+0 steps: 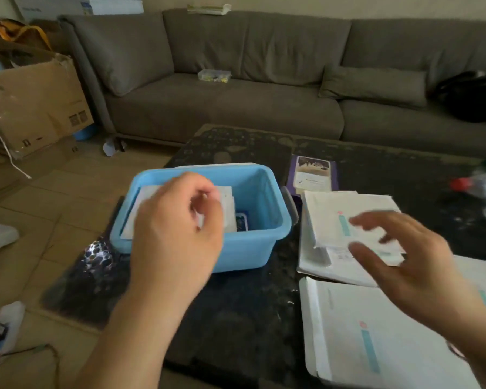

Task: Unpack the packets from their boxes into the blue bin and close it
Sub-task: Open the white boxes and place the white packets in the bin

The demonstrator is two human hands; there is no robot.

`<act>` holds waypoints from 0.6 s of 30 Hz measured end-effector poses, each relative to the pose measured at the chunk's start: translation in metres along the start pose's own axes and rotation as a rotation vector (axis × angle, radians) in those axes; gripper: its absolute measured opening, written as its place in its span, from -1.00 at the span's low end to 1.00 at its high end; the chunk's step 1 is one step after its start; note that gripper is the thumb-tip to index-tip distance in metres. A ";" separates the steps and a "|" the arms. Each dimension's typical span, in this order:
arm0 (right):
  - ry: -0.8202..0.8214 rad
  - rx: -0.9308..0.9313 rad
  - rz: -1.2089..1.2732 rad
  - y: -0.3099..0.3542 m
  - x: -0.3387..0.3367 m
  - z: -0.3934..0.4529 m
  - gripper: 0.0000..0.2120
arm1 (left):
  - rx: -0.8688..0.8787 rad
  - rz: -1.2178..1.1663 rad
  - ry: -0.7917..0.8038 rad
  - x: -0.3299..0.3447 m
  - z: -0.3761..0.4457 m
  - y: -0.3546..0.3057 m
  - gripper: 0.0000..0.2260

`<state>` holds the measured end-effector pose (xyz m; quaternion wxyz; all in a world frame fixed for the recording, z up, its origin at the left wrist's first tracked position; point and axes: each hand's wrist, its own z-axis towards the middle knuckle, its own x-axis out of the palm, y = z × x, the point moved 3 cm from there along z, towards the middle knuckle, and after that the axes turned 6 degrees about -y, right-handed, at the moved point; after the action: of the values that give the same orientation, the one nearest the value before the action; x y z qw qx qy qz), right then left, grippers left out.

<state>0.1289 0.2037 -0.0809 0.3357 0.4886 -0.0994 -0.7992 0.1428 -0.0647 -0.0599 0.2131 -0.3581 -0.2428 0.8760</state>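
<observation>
The blue bin (253,242) stands open on the dark table, with white packets (227,209) lying inside it. My left hand (177,228) hovers over the bin's front left, fingers loosely curled above the packets; whether it touches them I cannot tell. To the right lies a stack of white packets (348,217) with a teal stripe, on top of a flat white box (314,265). My right hand (404,256) is spread open just over that stack, blurred by motion. A white lid edge (216,165) shows behind the bin.
Another white box (354,332) lies at the near right. A purple box (312,172) sits behind the stack, a plastic bottle with a red cap (480,185) at the far right. A grey sofa (236,102) and a cardboard carton (34,108) stand beyond.
</observation>
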 end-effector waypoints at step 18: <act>-0.283 -0.205 0.421 -0.015 -0.018 -0.104 -0.63 | -0.263 -0.536 0.746 0.075 -0.066 -0.028 -0.82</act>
<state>0.2157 0.2438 -0.1273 0.5249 0.3040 -0.1631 -0.7781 0.1475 0.0161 -0.1242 0.4570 -0.5970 -0.3422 0.5636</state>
